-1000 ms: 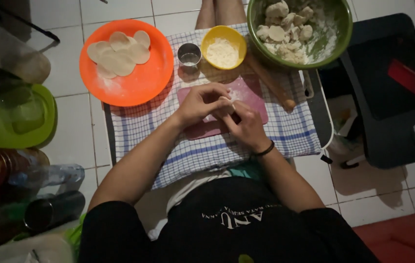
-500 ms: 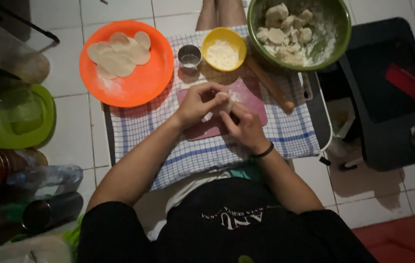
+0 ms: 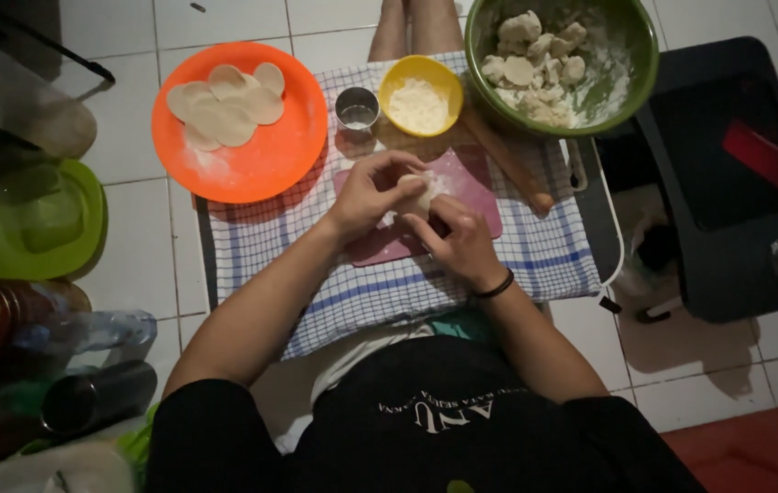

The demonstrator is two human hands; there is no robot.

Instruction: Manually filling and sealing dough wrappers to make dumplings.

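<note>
Both hands meet over a pink cutting board [image 3: 471, 187] that lies on a blue-and-white checked cloth [image 3: 535, 256] spread on the tiled floor [image 3: 133, 256]. The left hand [image 3: 373, 192] and the right hand [image 3: 462, 239] share a small pale piece of dough [image 3: 416, 194], the fingers of each pinched around its edges, so it sits just above the middle of the board. The right wrist wears a dark band [image 3: 496, 288]. On the far left of the cloth an orange plate [image 3: 261, 160] carries several flat dough rounds [image 3: 225, 105]. Beyond the board stand a small metal cup [image 3: 357, 108] and a yellow bowl [image 3: 421, 96] of flour, and to the far right a green bowl [image 3: 631, 55] holds floured dough lumps. A wooden rolling pin [image 3: 509, 164] lies slanted beside the board's right edge.
</note>
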